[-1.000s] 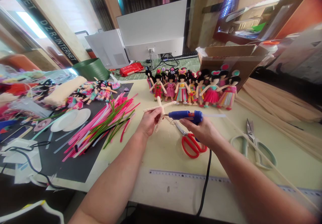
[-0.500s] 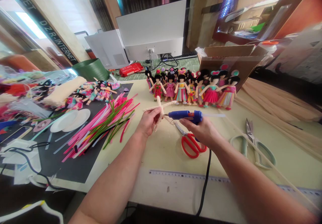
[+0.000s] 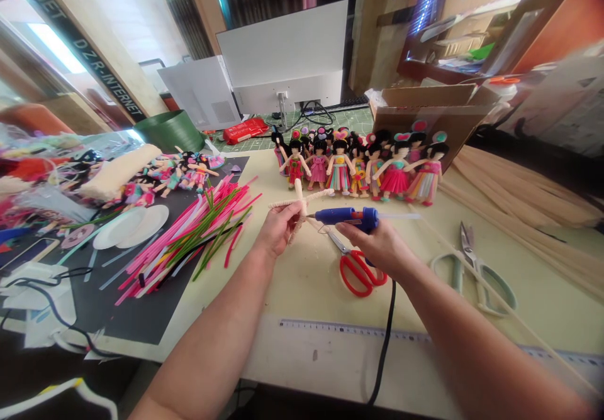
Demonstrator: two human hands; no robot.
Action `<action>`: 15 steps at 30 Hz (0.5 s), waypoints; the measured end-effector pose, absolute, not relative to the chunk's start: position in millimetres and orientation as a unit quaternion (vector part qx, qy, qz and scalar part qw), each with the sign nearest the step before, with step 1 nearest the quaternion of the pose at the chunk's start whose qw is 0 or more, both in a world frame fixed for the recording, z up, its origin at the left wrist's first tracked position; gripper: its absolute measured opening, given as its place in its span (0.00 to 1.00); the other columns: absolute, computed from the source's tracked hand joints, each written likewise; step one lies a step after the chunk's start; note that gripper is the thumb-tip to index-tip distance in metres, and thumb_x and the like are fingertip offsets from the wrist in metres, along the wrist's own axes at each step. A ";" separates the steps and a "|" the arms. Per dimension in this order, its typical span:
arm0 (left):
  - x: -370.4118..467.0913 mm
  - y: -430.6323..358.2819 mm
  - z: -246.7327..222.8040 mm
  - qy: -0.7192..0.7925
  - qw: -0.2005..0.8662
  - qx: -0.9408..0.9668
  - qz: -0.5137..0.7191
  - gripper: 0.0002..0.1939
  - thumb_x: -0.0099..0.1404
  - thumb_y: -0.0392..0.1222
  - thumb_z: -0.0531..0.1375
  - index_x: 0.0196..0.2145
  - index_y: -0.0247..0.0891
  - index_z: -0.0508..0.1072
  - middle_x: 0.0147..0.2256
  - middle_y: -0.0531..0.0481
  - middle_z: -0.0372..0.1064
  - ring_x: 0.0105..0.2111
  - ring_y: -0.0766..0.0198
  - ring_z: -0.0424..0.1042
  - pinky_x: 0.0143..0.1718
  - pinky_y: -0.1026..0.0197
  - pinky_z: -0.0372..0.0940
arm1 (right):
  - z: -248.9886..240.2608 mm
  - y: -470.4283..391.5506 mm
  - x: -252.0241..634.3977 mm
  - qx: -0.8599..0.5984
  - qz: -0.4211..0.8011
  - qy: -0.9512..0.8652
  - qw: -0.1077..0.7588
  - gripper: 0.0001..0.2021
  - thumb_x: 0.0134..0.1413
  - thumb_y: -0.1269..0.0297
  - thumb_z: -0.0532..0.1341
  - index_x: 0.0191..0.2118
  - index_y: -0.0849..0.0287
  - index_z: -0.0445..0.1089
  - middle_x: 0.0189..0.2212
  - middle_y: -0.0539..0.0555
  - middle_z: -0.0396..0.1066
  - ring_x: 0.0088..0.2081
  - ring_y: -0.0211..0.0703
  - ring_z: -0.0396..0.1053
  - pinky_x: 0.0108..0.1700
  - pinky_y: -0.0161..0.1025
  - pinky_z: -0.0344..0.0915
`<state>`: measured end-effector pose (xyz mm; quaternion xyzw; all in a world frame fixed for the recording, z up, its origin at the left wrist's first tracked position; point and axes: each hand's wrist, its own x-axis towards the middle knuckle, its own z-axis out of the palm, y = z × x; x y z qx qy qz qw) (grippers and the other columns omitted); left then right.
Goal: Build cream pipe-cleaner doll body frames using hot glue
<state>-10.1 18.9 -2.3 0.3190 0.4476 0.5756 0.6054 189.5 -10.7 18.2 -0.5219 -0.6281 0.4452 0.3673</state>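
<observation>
Between its fingers and thumb, my left hand [image 3: 282, 226] grips a cream pipe-cleaner doll body [image 3: 302, 195], with its head upright and arms spread sideways. Wrapped round the handle of a blue hot glue gun [image 3: 353, 217] is my right hand [image 3: 377, 242]. The gun points left, its nozzle at the doll's torso; whether it touches cannot be told. A clear glue stick sticks out of the gun's back, and a black cord runs down from its handle. Red-handled scissors [image 3: 359, 274] lie under my right hand, partly hidden by it.
Finished dolls [image 3: 340, 165] stand before a cardboard box [image 3: 429, 121]. Loose pink and green pipe cleaners [image 3: 184, 237] lie at left, near white plates [image 3: 141, 226]. Pale-green scissors [image 3: 476, 272] and cream pipe cleaners [image 3: 523, 200] are at right. A ruler [image 3: 349, 329] runs along the front.
</observation>
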 end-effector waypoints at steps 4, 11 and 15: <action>-9.3 18.0 -1.8 0.438 0.618 0.306 0.576 0.13 0.46 0.43 0.71 0.28 0.31 0.77 0.23 0.53 0.69 0.24 0.72 0.66 0.24 0.67 0.58 | 16.3 -10.1 188.8 -0.522 0.446 -0.627 0.368 0.14 0.52 0.51 0.62 0.38 0.55 0.76 0.19 0.46 0.65 0.21 0.34 0.58 0.22 0.32 0.58; -14.0 21.6 -5.8 0.438 0.598 0.304 0.598 0.15 0.45 0.45 0.71 0.29 0.34 0.76 0.27 0.53 0.70 0.26 0.71 0.66 0.24 0.67 0.58 | 20.1 -3.1 204.5 -0.534 0.388 -0.655 0.368 0.14 0.54 0.52 0.59 0.33 0.56 0.75 0.16 0.48 0.63 0.19 0.35 0.56 0.17 0.32 0.53; -16.2 23.7 -7.2 0.444 0.597 0.291 0.602 0.17 0.43 0.46 0.72 0.30 0.35 0.76 0.27 0.54 0.69 0.25 0.72 0.64 0.23 0.67 0.58 | 14.0 7.9 222.7 -0.591 0.303 -0.675 0.321 0.13 0.54 0.54 0.58 0.27 0.56 0.72 0.13 0.47 0.58 0.17 0.35 0.56 0.18 0.33 0.53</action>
